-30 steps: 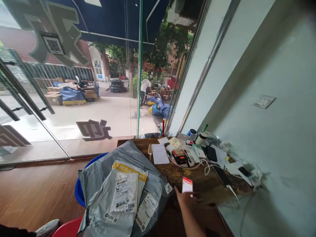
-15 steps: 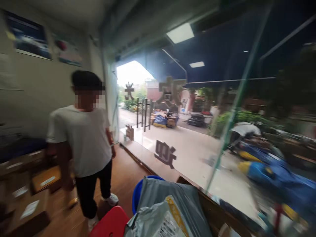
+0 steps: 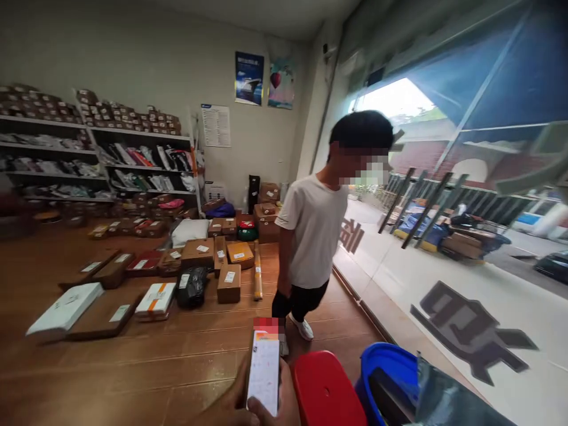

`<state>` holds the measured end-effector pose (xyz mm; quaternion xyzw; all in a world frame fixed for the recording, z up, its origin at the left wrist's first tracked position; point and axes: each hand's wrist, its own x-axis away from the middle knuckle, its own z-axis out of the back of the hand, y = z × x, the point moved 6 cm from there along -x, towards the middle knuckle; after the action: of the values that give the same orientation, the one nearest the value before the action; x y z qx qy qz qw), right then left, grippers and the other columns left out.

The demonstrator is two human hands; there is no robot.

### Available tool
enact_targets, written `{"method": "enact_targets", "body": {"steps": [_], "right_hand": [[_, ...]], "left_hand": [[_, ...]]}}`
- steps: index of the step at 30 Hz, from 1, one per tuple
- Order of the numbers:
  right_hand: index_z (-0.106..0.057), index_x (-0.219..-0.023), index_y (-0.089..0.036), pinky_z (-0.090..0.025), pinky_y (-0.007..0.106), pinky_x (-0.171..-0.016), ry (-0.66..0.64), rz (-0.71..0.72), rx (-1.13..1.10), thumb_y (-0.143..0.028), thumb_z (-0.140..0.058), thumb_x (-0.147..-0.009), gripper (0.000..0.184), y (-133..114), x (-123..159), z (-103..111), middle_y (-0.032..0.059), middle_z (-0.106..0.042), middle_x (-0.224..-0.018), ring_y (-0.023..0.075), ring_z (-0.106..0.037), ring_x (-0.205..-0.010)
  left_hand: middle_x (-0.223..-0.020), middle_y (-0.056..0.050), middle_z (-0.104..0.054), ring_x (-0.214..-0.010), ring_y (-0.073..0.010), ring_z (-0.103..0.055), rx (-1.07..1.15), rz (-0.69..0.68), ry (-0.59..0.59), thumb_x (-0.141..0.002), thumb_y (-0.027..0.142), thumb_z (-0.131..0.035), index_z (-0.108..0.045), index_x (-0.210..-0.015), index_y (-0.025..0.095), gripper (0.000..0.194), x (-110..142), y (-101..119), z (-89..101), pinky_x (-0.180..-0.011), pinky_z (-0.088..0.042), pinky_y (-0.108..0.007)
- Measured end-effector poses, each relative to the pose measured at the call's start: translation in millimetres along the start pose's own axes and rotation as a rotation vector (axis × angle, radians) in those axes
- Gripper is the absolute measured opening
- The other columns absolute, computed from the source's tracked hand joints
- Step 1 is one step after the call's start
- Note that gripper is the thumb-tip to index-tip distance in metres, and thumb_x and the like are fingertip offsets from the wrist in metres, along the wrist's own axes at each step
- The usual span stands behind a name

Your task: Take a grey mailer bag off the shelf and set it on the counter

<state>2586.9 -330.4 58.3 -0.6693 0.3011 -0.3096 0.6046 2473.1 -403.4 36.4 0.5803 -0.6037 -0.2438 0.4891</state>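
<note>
A phone [image 3: 265,374] with a lit, mostly white screen is upright at the bottom middle of the head view. My left hand [image 3: 235,390] is closed against its left side. Along the right edge, my right hand [image 3: 289,397] wraps round the phone, and a thumb lies over the lower part of the screen. The lower parts of both hands are cut off by the frame. Just right of the phone is a red stool [image 3: 328,390] with a small hole in its top.
Ahead, a person in a white T-shirt [image 3: 315,231] stands by the glass front. Boxes [image 3: 198,251] and wrapped parcels cover the floor at left. Shelves [image 3: 142,133] full of packages line the back wall. A blue bin [image 3: 367,370] holding a grey bag [image 3: 452,393] stands at lower right.
My view has swung left, bringing the shelves and floor parcels into sight. The phone and both my hands now show at the bottom. The bin and stool appear further right.
</note>
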Motion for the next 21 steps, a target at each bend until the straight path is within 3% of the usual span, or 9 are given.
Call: {"method": "enact_targets", "body": {"steps": [3,7,11,15,18,21], "right_hand": [[-0.054,-0.113,-0.027,-0.052,0.038,-0.06,-0.174,-0.056,-0.192,-0.071,-0.053,-0.075,0.058,-10,-36,-93,0.005,-0.069,-0.093,0.0253,-0.064,-0.077],[-0.05,-0.112,-0.024,-0.043,0.03,-0.056,-0.393,-0.158,-0.376,-0.071,-0.051,-0.078,0.058,-26,-70,-192,0.0006,-0.067,-0.079,0.0196,-0.059,-0.065],[-0.05,-0.111,-0.023,-0.043,0.03,-0.062,-0.535,-0.19,-0.331,-0.064,-0.054,-0.08,0.052,-22,-100,-253,0.0018,-0.068,-0.088,0.0199,-0.06,-0.073],[-0.052,-0.11,-0.023,-0.046,0.036,-0.079,-0.598,-0.2,-0.254,-0.06,-0.061,-0.077,0.051,-3,-146,-302,0.005,-0.068,-0.103,0.0259,-0.061,-0.094],[-0.055,-0.106,-0.02,-0.047,0.038,-0.084,-0.671,-0.124,-0.114,-0.057,-0.064,-0.075,0.049,3,-188,-342,0.0073,-0.068,-0.102,0.0274,-0.061,-0.097],[-0.057,-0.104,-0.017,-0.049,0.039,-0.082,-0.728,-0.069,-0.004,-0.052,-0.066,-0.071,0.049,2,-233,-381,0.0094,-0.069,-0.097,0.0279,-0.062,-0.09]], "left_hand": [[-0.145,-0.005,-0.042,-0.128,-0.0379,-0.044,0.027,-0.054,-0.051,-0.046,0.02,-0.083,-0.01,-0.147,0.042,0.126,35,44,51.3,-0.091,-0.049,-0.051],[-0.142,-0.013,-0.045,-0.116,-0.0361,-0.053,0.152,-0.215,0.025,-0.057,0.017,-0.075,0.017,-0.145,0.037,0.129,68,91,107.6,-0.08,-0.052,-0.046],[-0.139,-0.015,-0.046,-0.106,-0.0319,-0.059,0.292,-0.329,0.159,-0.054,0.019,-0.076,0.027,-0.141,0.034,0.136,77,104,159.3,-0.072,-0.052,-0.037],[-0.138,-0.009,-0.049,-0.107,-0.0285,-0.058,0.499,-0.432,0.239,-0.056,0.017,-0.065,0.017,-0.144,0.036,0.122,73,115,212.6,-0.063,-0.05,-0.027],[-0.133,-0.007,-0.053,-0.107,-0.0266,-0.057,0.541,-0.487,0.355,-0.063,0.017,-0.057,0.015,-0.146,0.035,0.111,61,127,258.5,-0.065,-0.05,-0.027],[-0.132,-0.01,-0.054,-0.106,-0.0287,-0.057,0.559,-0.554,0.452,-0.062,0.018,-0.055,0.017,-0.146,0.03,0.111,42,142,305.8,-0.065,-0.052,-0.031]]}}
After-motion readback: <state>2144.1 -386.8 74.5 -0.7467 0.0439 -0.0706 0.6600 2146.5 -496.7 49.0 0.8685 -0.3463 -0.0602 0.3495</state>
